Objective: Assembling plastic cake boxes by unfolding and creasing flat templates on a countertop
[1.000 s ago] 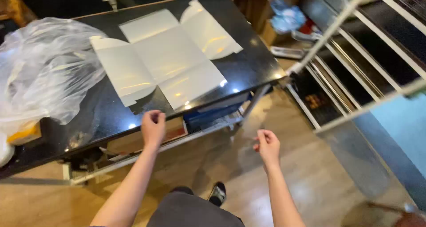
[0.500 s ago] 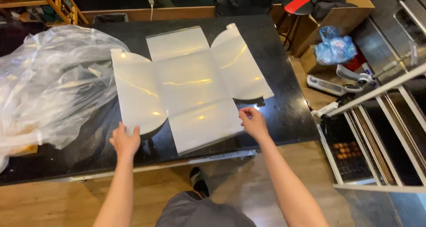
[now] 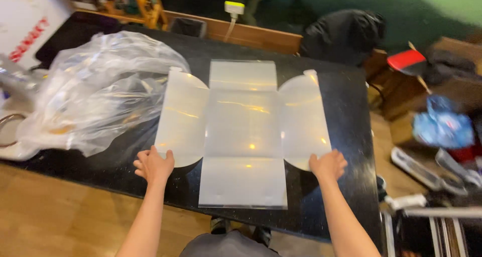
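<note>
A flat, translucent white plastic sheet [image 3: 243, 131], cut in a cross shape with rounded side flaps, lies spread on the black table [image 3: 351, 111]. My left hand [image 3: 153, 165] rests on the near corner of the left flap, fingers curled at its edge. My right hand [image 3: 328, 165] grips the near edge of the right flap. Both forearms reach in from the bottom of the view.
A large crumpled clear plastic bag [image 3: 95, 91] covers the table's left part, touching the sheet's left flap. A black bag [image 3: 344, 33] sits beyond the far right corner. Boxes, a red item [image 3: 406, 61] and blue packaging [image 3: 442, 126] clutter the floor at right. Wooden floor lies below.
My view has swung so the sheet lies square in front of me. Both hands have moved outward to the near corners of the two side flaps.
</note>
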